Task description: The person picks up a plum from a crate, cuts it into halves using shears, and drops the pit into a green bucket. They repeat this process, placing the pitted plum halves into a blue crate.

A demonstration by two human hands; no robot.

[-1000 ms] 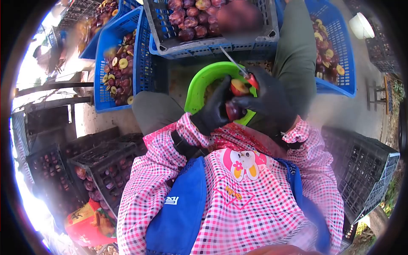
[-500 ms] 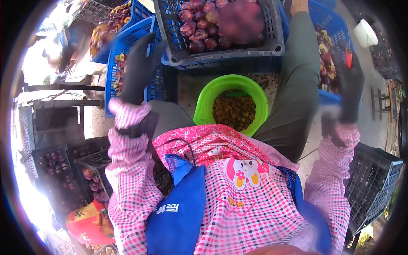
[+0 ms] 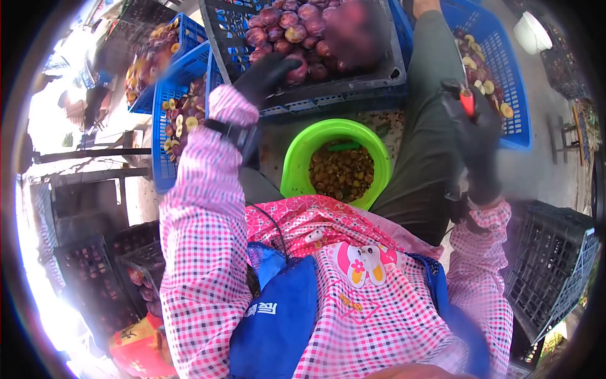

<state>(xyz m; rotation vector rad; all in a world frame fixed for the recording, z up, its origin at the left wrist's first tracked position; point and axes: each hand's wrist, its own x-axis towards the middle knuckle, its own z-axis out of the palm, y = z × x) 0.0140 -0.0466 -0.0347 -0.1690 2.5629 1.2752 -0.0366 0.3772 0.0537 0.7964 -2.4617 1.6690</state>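
My left hand (image 3: 268,77), in a black glove, reaches over the near left corner of a black crate (image 3: 221,50), with its fingertips at a dark red plum (image 3: 297,71). Whole plums fill that crate. In my right hand (image 3: 475,129), also black-gloved, is a knife with a red handle (image 3: 467,102), its blade pointing away from me. Between my legs stands a green basin (image 3: 293,165) holding many small brown pits (image 3: 341,177) and a green object.
Blue crates of cut fruit stand at the left (image 3: 165,174) and at the right (image 3: 514,82). Black crates (image 3: 549,265) stack at the lower right, others at the lower left. A white bucket (image 3: 532,33) stands at the upper right.
My left hand has moved right, from above the left blue crate to the plums. My right hand has moved inward with the knife, away from the right blue crate.
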